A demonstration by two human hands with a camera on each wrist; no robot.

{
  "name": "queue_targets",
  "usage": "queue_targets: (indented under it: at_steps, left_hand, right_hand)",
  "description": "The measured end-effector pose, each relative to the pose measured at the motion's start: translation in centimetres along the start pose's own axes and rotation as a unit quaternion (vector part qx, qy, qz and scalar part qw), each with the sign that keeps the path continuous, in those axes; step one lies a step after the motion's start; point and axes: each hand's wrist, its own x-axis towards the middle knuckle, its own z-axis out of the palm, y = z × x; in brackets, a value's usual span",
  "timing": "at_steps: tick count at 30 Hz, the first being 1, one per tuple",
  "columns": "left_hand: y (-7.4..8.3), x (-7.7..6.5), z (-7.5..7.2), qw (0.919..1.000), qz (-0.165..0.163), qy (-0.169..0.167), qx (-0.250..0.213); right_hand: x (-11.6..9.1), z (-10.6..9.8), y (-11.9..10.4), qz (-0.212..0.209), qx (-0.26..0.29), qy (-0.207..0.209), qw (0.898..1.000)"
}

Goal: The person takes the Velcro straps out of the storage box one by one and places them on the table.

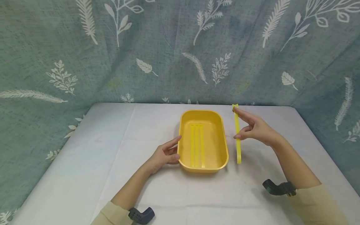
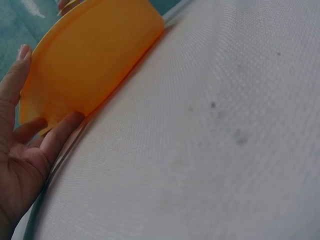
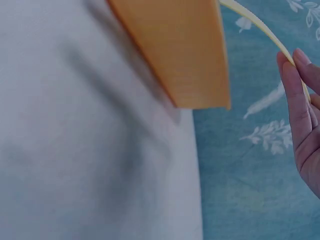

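While right fingers (image 1: 245,115) pinch a yellow strip (image 1: 238,151), left fingers (image 1: 171,143) spread, touching a tray (image 1: 214,143) from outside.

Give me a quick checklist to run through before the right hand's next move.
1. Right hand holding the yellow strip: ok, pinched between thumb and finger.
2. Left hand on the yellow tray: ok, fingers against its left outer side.
3. Tray upright: ok, opening faces up.
4. Three strips inside the tray lined up: ok, side by side lengthwise, left of centre.
5. Held strip over the tray: not ok, it is outside, to the right.
6. Grip firmness: cannot tell from the pictures.
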Motion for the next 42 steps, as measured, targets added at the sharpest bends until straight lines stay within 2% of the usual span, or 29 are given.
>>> queue_targets:
  at_steps: [11,27,33,38,42]
  left_hand:
    - [-0.2,0.1,0.1,1.0,0.003,-0.006,0.004]
    - [-0.4,-0.1,-0.1,0.9999,0.008,-0.008,0.001]
    - [-0.4,-0.1,0.0,0.9999,0.011,-0.01,0.001]
    - [-0.3,0.0,0.0,0.9999,0.007,-0.009,0.001]
    - [-0.1,0.0,0.1,1.0,0.005,-0.007,0.003]
  right_hand:
    - [-0.8,-0.3,4.3,0.004,0.04,-0.001,0.999]
    - [0.0,1.2,8.1,0.005,0.055,-0.001,0.998]
    - [0.5,1.8,8.8,0.028,0.021,0.008,0.999]
    - [0.6,2.1,9.1,0.0,-0.035,0.032,0.999]
    - [0.7,2.3,8.9,-0.006,-0.09,0.048,0.995]
